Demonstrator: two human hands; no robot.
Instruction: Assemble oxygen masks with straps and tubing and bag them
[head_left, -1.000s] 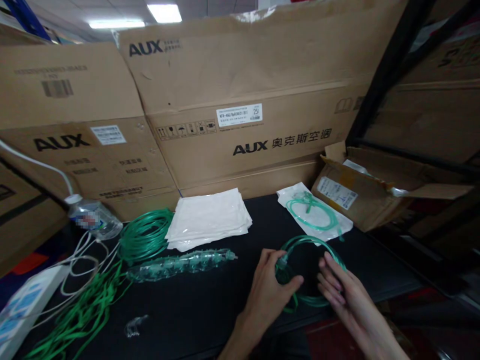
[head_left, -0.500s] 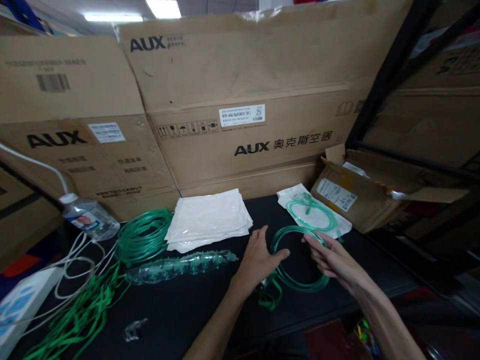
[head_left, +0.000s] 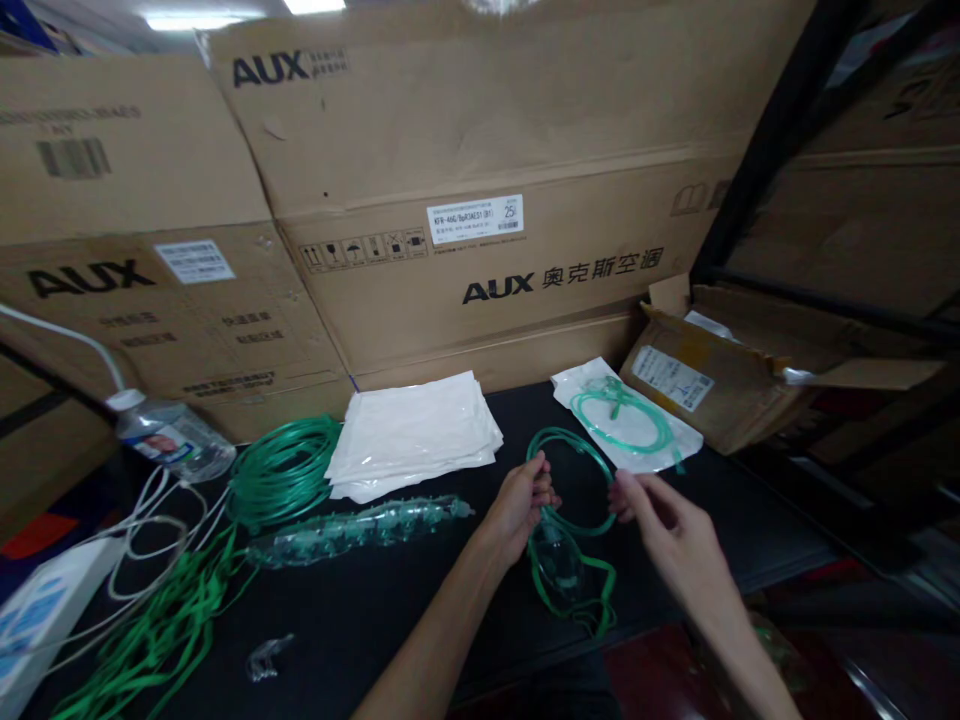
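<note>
In the head view, my only one, I have the left hand (head_left: 519,515) curled closed around the left side of the green tubing coil (head_left: 559,434), above the black table (head_left: 360,630). The right hand (head_left: 671,540) has its fingertips bent in at the coil's right edge; I cannot tell whether they pinch it. The clear mask (head_left: 559,562) and its green strap (head_left: 604,568) are just below. I judge it best to hold the loops together lightly, without kinking them, and clear of the strap.
</note>
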